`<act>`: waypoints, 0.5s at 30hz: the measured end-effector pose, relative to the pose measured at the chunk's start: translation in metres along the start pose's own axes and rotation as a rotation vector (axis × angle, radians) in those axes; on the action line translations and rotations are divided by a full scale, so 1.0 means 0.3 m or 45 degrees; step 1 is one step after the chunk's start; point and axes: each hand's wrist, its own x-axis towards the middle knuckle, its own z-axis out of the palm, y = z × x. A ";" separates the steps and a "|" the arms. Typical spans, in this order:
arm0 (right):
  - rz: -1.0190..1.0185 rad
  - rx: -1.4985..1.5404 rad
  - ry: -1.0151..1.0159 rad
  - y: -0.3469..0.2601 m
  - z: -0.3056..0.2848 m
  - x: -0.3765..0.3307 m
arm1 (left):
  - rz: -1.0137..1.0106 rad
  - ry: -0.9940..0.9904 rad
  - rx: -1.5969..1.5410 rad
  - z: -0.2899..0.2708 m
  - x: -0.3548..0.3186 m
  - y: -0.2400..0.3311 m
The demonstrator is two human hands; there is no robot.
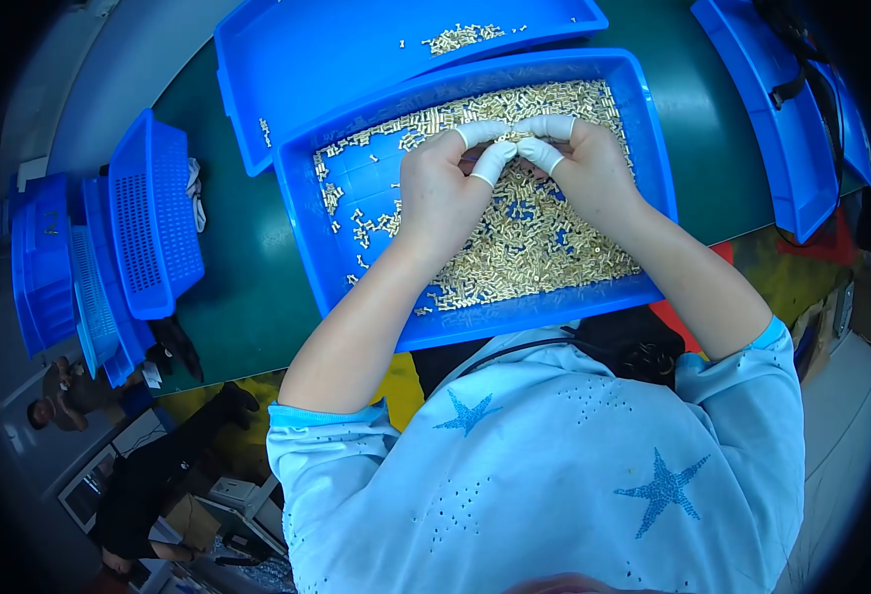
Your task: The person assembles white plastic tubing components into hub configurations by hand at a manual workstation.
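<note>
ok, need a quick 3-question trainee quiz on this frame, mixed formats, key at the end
1. True or false: the left hand and right hand meet fingertip to fingertip over the near blue tray.
2. What covers the fingertips? A) white finger cots B) black gloves C) nothing
3. Fill in: the near tray holds many small ____-coloured metal parts.

Key: 1 true; 2 A; 3 gold. Whether either grip pinches a part cannot be told.
</note>
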 end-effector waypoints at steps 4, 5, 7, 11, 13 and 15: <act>-0.027 0.030 0.032 -0.011 -0.001 -0.003 | 0.082 0.098 -0.107 0.013 0.001 -0.022; -0.057 -0.067 0.048 -0.022 -0.005 -0.005 | 0.086 0.106 -0.093 0.014 0.003 -0.024; -0.098 -0.159 0.058 -0.031 -0.004 -0.007 | 0.116 0.137 -0.052 0.017 0.002 -0.026; -0.443 -0.497 0.231 -0.022 0.000 -0.012 | 0.208 0.194 0.015 0.017 -0.010 -0.028; -0.546 -0.532 0.271 -0.014 -0.010 -0.015 | 0.235 0.160 -0.005 0.025 -0.013 -0.011; -0.526 -0.517 0.258 -0.019 -0.024 -0.026 | 0.215 0.077 0.001 0.028 -0.006 -0.021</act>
